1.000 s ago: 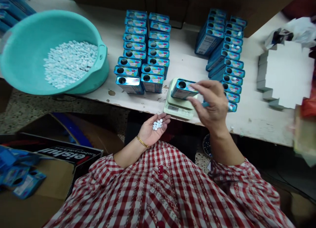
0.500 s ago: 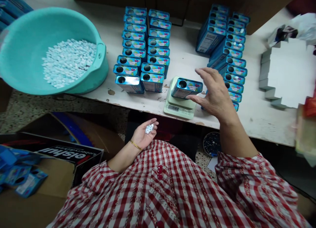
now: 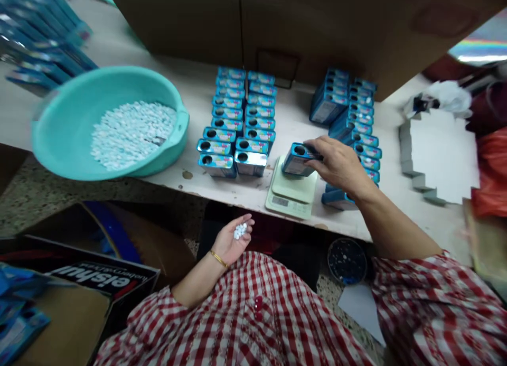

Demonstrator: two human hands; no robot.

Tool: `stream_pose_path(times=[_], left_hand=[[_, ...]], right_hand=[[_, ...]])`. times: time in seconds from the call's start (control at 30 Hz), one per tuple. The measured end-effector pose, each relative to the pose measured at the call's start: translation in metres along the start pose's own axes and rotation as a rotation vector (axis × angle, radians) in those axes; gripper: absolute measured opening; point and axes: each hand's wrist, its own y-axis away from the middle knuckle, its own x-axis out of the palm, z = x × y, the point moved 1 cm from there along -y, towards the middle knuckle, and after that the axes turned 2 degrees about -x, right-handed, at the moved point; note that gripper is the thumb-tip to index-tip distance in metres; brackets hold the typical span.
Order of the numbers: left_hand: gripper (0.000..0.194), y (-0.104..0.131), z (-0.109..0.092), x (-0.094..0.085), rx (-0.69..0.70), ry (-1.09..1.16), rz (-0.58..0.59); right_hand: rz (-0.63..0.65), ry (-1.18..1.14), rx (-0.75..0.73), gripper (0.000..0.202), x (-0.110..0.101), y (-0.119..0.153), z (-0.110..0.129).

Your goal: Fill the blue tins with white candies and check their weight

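My right hand [image 3: 338,162] grips the right end of a blue candy box [image 3: 297,166], thumb in front and fingers behind. The box has a round dark hole in its top and is at the pale green kitchen scale [image 3: 293,191]; whether it still rests on the plate I cannot tell. Palm up below the table edge, my left hand [image 3: 226,243] cups a small heap of white candies [image 3: 240,231]. On the left of the table stands a turquoise tub [image 3: 59,144] with many more white candies in it.
Two rows of blue boxes [image 3: 227,112] stand left of the scale. More boxes [image 3: 364,139] stand to its right, near my right forearm. Flat white cartons [image 3: 443,149] lie at far right. A large cardboard box [image 3: 190,28] rises behind. An open carton [image 3: 79,313] holds blue boxes below left.
My right hand has closed from a wide spread onto the box at the scale. The left hand still cups the candies. The whole view has shifted, showing more of the table's back.
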Motion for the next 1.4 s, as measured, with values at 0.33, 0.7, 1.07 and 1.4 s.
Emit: stream_pose_path(times=[0.33, 0.7, 1.07, 1.4], left_hand=[[0.019, -0.002, -0.025, -0.007, 0.085, 0.060, -0.030], [0.020, -0.010, -0.036, -0.008, 0.075, 0.060, -0.042], [0.017, 0.009, -0.010, -0.004, 0.075, 0.015, 0.023], [0.021, 0.017, 0.015, 0.017, 0.032, -0.037, 0.154]], right_hand=[[-0.078, 0.077, 0.284, 0.044, 0.027, -0.180, -0.072], [-0.056, 0.273, 0.365, 0.034, 0.012, -0.138, -0.133], [0.047, 0.392, 0.092, 0.030, -0.009, -0.069, -0.075], [0.160, 0.297, -0.229, 0.022, -0.014, 0.016, 0.032]])
